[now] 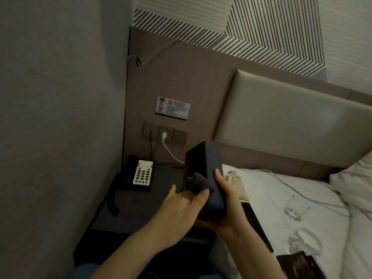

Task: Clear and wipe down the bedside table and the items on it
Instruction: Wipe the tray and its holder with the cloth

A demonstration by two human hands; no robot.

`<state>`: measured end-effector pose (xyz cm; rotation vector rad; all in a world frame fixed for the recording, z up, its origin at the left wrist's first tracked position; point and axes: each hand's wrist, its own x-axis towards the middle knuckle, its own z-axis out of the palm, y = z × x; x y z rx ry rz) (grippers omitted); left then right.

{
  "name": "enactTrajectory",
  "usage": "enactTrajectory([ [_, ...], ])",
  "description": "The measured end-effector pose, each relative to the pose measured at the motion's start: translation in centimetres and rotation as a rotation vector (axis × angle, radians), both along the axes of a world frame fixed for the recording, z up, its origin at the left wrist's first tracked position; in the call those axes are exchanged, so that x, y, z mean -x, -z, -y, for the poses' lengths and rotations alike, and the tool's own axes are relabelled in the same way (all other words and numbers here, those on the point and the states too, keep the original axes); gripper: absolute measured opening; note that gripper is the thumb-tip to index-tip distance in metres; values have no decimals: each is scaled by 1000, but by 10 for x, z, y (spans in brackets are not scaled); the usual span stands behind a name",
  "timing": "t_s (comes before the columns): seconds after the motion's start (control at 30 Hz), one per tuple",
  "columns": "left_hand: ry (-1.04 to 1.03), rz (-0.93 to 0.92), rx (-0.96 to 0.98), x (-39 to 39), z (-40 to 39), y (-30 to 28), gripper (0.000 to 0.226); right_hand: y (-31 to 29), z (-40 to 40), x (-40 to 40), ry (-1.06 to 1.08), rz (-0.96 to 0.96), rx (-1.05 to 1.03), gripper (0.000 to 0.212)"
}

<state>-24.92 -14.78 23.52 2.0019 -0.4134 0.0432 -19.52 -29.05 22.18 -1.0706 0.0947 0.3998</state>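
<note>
The wiping step looks under way: the right hand [225,200] grips a dark box [203,170] above the table's [128,210] right edge, while the left hand [181,202] pinches a dark cloth [198,183] against the box's open face. What is inside the box cannot be seen. The phone [141,174] sits at the far left of the table, not yet cleared. Right, on the bed [261,188], lie a glass [296,207], seemingly empty, and a small pouch [234,181]. Next, I judge, turn the box to reach its other faces
</note>
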Motion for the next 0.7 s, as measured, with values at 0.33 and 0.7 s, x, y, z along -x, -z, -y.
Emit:
enactTrajectory([
  [0.33, -122, -460, 840, -4, 1, 7, 30, 6, -10, 2, 275, 620, 354, 76],
  [0.7, -84, 79, 249, 0, -2, 26, 22, 5, -2, -2, 187, 153, 16, 34],
])
